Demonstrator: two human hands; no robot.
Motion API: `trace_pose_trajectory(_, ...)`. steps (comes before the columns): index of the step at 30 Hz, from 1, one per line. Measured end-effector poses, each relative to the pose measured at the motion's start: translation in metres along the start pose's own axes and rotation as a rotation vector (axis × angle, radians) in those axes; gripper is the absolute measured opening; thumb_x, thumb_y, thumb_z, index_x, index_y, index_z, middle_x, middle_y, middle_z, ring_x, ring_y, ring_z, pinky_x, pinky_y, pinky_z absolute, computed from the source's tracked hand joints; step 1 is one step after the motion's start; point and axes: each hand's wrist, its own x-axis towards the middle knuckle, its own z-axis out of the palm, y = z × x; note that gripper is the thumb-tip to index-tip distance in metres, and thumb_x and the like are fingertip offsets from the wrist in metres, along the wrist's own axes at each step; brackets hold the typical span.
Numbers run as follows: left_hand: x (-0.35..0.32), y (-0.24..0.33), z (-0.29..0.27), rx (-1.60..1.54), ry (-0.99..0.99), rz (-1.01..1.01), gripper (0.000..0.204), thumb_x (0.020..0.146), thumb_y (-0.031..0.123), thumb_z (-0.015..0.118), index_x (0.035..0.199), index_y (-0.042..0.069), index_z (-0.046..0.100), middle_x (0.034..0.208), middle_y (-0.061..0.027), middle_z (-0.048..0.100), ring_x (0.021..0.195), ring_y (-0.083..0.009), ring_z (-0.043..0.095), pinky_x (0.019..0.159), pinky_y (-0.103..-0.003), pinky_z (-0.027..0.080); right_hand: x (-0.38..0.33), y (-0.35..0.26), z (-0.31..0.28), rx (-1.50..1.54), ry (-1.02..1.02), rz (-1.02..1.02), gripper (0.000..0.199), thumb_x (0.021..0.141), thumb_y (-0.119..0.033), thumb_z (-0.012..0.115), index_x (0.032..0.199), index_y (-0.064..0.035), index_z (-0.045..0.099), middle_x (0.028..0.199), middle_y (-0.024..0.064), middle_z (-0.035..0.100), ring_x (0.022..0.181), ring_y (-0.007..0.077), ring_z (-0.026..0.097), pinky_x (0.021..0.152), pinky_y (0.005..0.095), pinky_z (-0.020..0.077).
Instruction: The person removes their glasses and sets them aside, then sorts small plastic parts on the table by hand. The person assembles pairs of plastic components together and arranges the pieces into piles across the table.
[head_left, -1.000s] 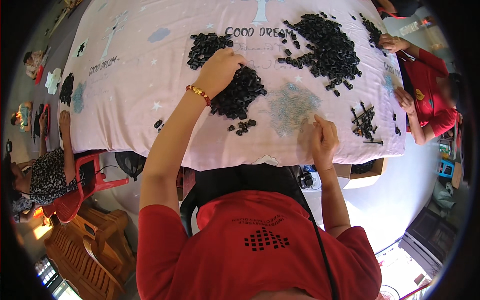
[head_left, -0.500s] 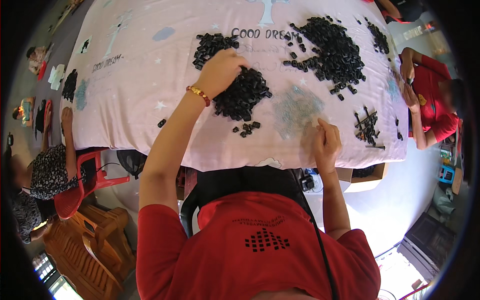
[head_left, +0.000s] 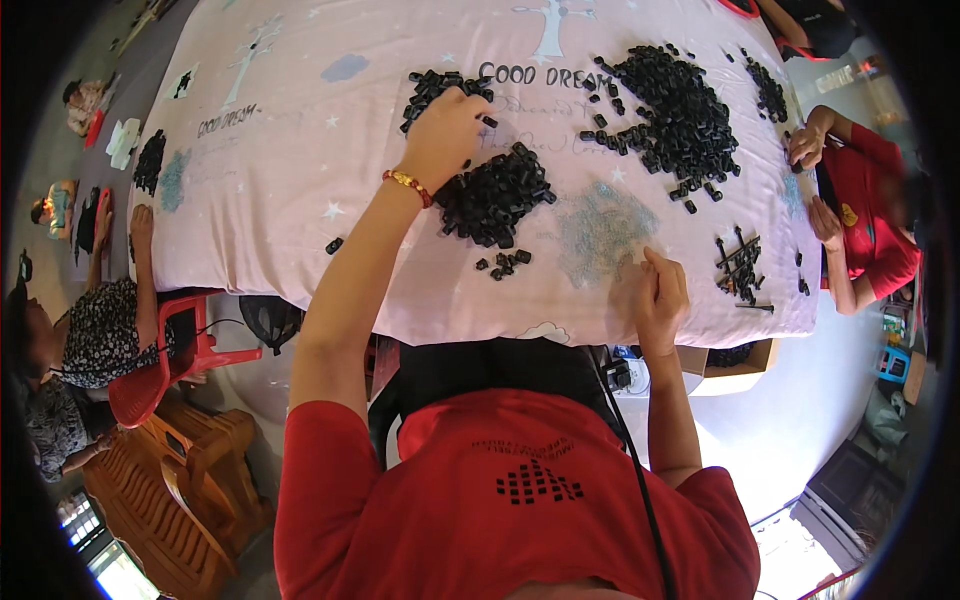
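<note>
My left hand is over the cloth between two heaps of small black plastic pieces. Its fingers are bent together, and a small black plastic piece shows at their tips. The farther heap lies partly behind this hand. Just nearer is the larger heap, with several loose pieces in front of it. My right hand rests by the near edge, fingers curled together; what they hold, if anything, is hidden. Beside it spreads a patch of tiny clear bluish bits.
A big black heap covers the far right of the pink cloth. Dark screw-like rods lie at the right. People sit at the left and right edges, near a red chair. An open cardboard box stands below the right edge.
My left hand has moved slightly away from me, from the nearer heap toward the farther one. My right hand stays in nearly the same place. The whole view has shifted a little.
</note>
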Motion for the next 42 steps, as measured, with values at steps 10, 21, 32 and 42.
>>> trace_pose_trajectory(10, -0.018, -0.028, -0.031, 0.006, 0.137, -0.202, 0.018, 0.095, 0.021, 0.059, 0.106, 0.011, 0.070, 0.106, -0.0124, 0.065, 0.096, -0.0333, 0.065, 0.083, -0.043, 0.053, 0.000, -0.001, 0.000, 0.002, 0.009, 0.018, 0.022, 0.092, 0.008, 0.060, 0.110, 0.0005, 0.070, 0.089, 0.0116, 0.065, 0.077, 0.0229, 0.060, 0.068, 0.0316, 0.0479)
trace_pose_trajectory(21, -0.066, -0.009, -0.007, -0.155, -0.010, -0.044, 0.017, 0.091, 0.006, 0.062, 0.104, 0.010, 0.072, 0.102, -0.0113, 0.065, 0.104, -0.0334, 0.060, 0.088, -0.041, 0.050, -0.003, 0.000, 0.001, 0.049, 0.008, 0.032, 0.024, 0.092, 0.008, 0.058, 0.112, 0.0004, 0.070, 0.091, 0.0114, 0.065, 0.077, 0.0216, 0.060, 0.068, 0.0309, 0.0476)
trace_pose_trajectory(32, -0.095, 0.016, -0.003, -0.539, 0.016, -0.366, 0.020, 0.097, 0.007, 0.053, 0.108, 0.004, 0.069, 0.101, -0.0156, 0.064, 0.096, -0.0363, 0.062, 0.086, -0.043, 0.050, -0.003, -0.003, -0.001, 0.059, 0.011, 0.031, 0.022, 0.092, 0.008, 0.058, 0.109, 0.0003, 0.070, 0.088, 0.0116, 0.065, 0.077, 0.0233, 0.061, 0.070, 0.0320, 0.0485)
trace_pose_trajectory(42, -0.129, 0.025, 0.005, -0.136, 0.209, -0.383, 0.019, 0.097, 0.006, 0.051, 0.111, 0.004, 0.063, 0.109, -0.0186, 0.063, 0.098, -0.0402, 0.063, 0.087, -0.045, 0.052, -0.007, 0.000, 0.000, 0.073, 0.033, 0.039, 0.022, 0.092, 0.007, 0.059, 0.109, 0.0001, 0.071, 0.087, 0.0116, 0.065, 0.076, 0.0229, 0.061, 0.067, 0.0320, 0.0483)
